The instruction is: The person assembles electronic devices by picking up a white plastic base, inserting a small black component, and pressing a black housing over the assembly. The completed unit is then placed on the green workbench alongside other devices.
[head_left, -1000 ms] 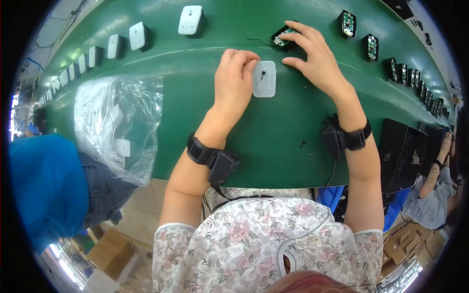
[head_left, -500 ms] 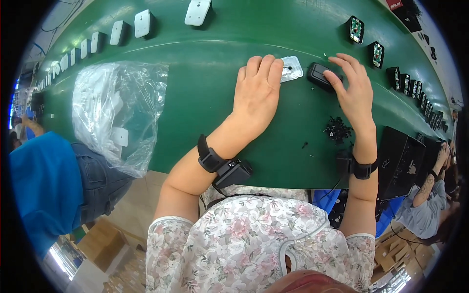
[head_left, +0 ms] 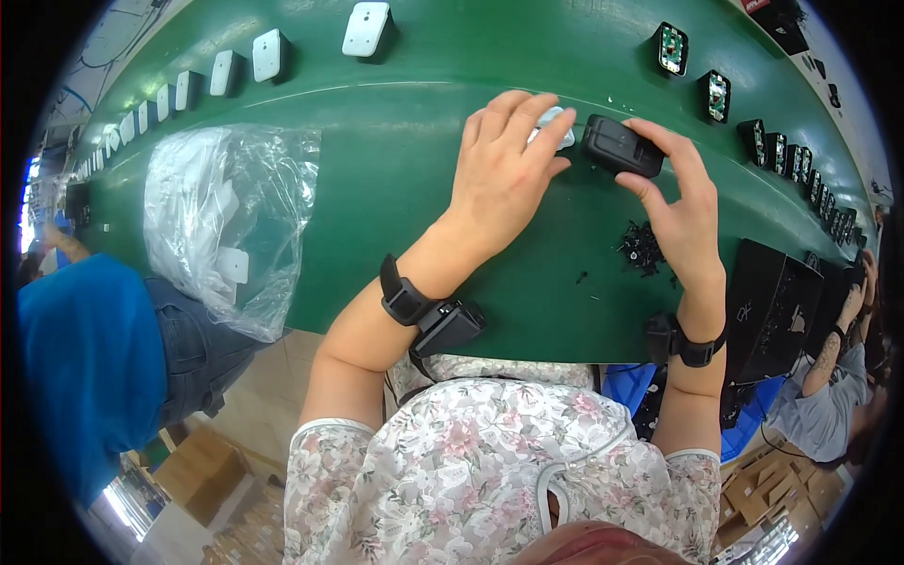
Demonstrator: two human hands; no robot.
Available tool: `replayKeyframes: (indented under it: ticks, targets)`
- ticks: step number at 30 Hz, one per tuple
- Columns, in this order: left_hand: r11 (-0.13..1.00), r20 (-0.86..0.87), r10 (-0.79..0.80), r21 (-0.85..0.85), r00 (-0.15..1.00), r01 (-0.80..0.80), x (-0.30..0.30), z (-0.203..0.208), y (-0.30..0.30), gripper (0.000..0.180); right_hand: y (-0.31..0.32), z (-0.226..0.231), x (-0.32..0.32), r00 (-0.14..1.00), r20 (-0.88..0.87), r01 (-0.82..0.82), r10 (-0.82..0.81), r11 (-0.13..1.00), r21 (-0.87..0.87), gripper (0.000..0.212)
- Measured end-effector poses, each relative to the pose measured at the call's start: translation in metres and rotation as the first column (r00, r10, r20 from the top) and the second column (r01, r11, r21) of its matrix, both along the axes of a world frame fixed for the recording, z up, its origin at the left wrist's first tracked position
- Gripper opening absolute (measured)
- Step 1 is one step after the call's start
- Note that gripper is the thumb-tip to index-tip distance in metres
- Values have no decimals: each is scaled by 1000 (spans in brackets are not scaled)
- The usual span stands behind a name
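A black plastic housing [head_left: 617,146] with rounded corners is gripped at its right end by my right hand [head_left: 686,179], thumb on the near side and fingers on the far side. Just left of it, my left hand [head_left: 508,155] is curled over a small white plastic cover [head_left: 565,132]. Its fingers hide most of the cover, and the thumb stays on the near side. The two parts are close together but apart. Nearest to my right wrist is a pile of small black screws [head_left: 640,248] on the green table [head_left: 395,226]. One loose screw [head_left: 582,277] lies left of the pile.
A clear plastic bag [head_left: 231,207] of white covers lies at the left. White-covered units [head_left: 365,28] line the far left side; black housings with circuit boards [head_left: 672,49] line the far right. A black box [head_left: 772,306] stands right of my forearm. Other people sit on both sides.
My right hand has closed on the black housing, turned it and brought it slightly left. My left fingers have curled further over the white cover.
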State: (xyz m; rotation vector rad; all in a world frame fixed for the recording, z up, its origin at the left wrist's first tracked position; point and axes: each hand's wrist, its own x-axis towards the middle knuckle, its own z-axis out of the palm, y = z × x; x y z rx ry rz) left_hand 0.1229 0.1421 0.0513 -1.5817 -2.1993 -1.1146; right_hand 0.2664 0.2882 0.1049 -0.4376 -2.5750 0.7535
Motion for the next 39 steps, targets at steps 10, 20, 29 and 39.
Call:
replayKeyframes:
  ticks: [10,20,29,39]
  targets:
    - [949,452,6,280,892,-148,-35,20,17,17,-6,8,-7,991,-137,-20,-3,986,-168,52]
    - [989,-22,43,-140,999,-46,-27,-14,-23,58,0,-12,-22,996,-66,-71,67,995,-67,42]
    - [1000,200,-24,-1,980,24,-31,-17,-35,49,-8,-23,-55,965,-2,-263,263,963,59,41]
    - [985,60,-93,-144,994,100,-34,-19,-43,60,-3,-26,-64,936,110,-342,335,939,48,43]
